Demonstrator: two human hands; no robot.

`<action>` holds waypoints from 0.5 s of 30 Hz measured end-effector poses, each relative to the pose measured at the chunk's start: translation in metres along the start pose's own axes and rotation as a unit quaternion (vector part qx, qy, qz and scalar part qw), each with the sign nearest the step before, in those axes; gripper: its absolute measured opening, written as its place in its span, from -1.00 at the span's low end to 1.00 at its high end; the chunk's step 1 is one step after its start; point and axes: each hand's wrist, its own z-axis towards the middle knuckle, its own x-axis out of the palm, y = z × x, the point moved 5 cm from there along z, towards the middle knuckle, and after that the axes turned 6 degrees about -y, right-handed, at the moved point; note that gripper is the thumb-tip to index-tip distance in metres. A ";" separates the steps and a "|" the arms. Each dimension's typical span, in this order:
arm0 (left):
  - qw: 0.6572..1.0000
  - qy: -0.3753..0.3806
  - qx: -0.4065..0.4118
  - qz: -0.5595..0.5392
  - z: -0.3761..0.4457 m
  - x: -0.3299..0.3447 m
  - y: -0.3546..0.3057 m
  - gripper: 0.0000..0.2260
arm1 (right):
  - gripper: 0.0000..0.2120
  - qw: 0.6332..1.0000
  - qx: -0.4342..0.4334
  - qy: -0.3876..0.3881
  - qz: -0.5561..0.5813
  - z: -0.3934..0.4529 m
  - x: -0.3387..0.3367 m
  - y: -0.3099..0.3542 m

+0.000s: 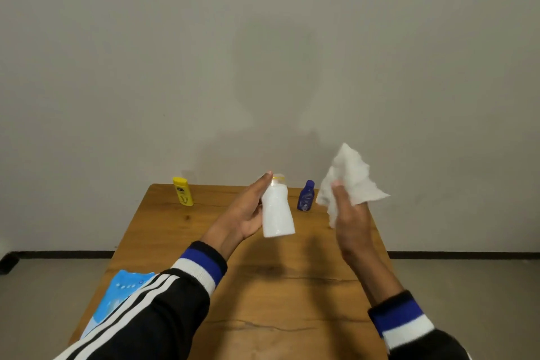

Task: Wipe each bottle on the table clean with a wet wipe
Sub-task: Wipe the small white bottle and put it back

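Note:
My left hand [248, 212] holds a white bottle [277, 210] with a yellow-rimmed clear cap upright above the wooden table [263, 286]. My right hand [349, 219] is raised to the right of it and grips a crumpled white wet wipe [350, 178], which stands clear of the bottle. A yellow bottle [183, 191] stands at the table's far left corner. A small dark blue bottle [306, 195] stands at the far edge, between my two hands.
A light blue wet-wipe pack [117, 298] lies on the table's near left edge, partly under my left sleeve. A plain wall rises right behind the table. Grey floor lies on both sides.

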 end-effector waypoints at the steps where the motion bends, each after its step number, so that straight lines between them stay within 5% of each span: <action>1: 0.999 0.017 -0.002 -0.027 -0.002 0.007 0.000 -0.58 | -0.53 0.989 -0.083 0.077 -0.094 -0.006 0.018 0.007; 3: 0.997 0.064 -0.024 -0.043 -0.007 0.018 -0.002 -0.63 | -0.33 0.896 -0.208 0.227 -0.318 -0.024 0.054 -0.001; 5: 0.994 0.080 -0.070 -0.024 -0.013 0.019 -0.005 -0.59 | -0.26 0.781 -0.311 0.261 -0.475 -0.041 0.070 -0.017; 6: 0.993 0.075 -0.088 -0.020 -0.014 0.015 -0.007 -0.57 | -0.28 0.759 -0.337 0.255 -0.495 -0.049 0.071 -0.020; 12: 0.994 0.036 -0.086 -0.053 -0.015 -0.011 -0.007 -0.50 | -0.37 0.706 -0.387 0.294 -0.515 -0.070 0.069 -0.035; 15: 0.992 0.052 -0.086 -0.080 -0.024 -0.003 0.000 -0.56 | -0.38 0.716 -0.359 0.276 -0.531 -0.047 0.080 -0.019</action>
